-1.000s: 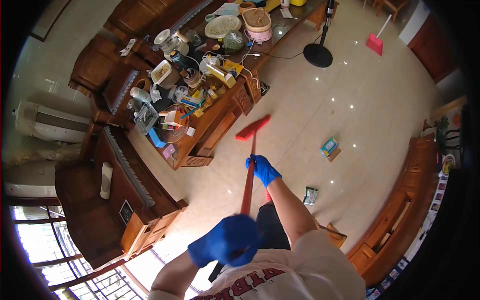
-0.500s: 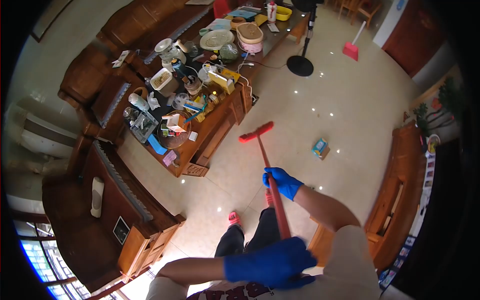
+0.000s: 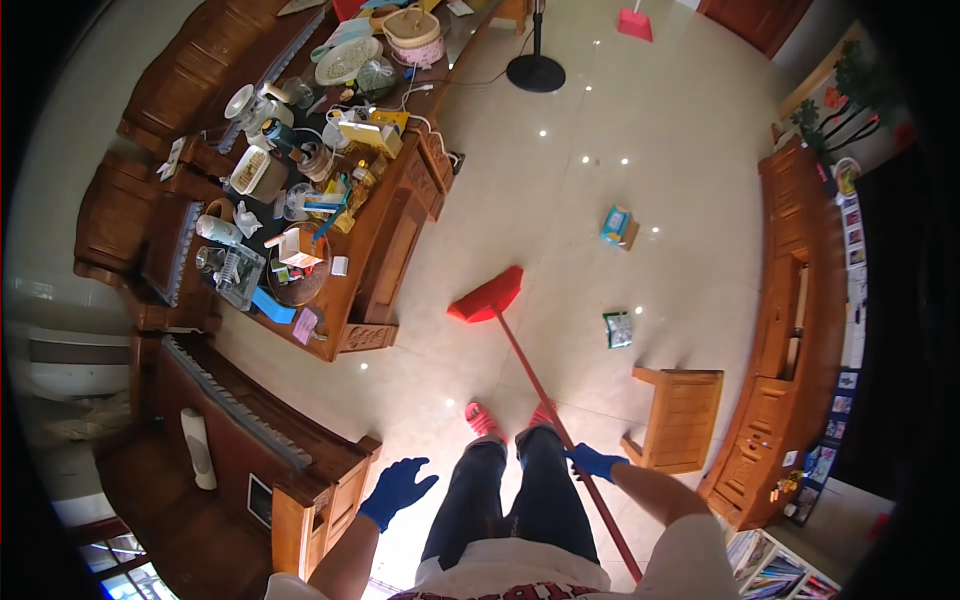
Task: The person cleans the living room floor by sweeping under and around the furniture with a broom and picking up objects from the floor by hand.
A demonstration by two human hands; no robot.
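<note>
My right hand (image 3: pixel 597 463), in a blue glove, is wrapped round the red handle of a broom (image 3: pixel 535 372). The handle runs from beside my right hip forward to the red broom head (image 3: pixel 488 296), which is at the tiled floor ahead of my feet. Off to the left, my left hand (image 3: pixel 400 490), gloved in blue too, has its fingers spread with nothing in them. Beyond the broom, a blue box (image 3: pixel 616 224) and a small green packet (image 3: pixel 618 330) lie on the floor.
A cluttered wooden table (image 3: pixel 385 270) stands at the left, with a wooden sofa (image 3: pixel 225 470) nearer me. To the right are a wooden stool (image 3: pixel 685 420) and a long cabinet (image 3: pixel 775 400). A black fan base (image 3: pixel 536 73) and a red dustpan (image 3: pixel 635 25) are farther off.
My left hand has come off the broom handle and moved left, its fingers spreading. The broom head now shows broader. My view has shifted, bringing the green packet and more of the stool into sight.
</note>
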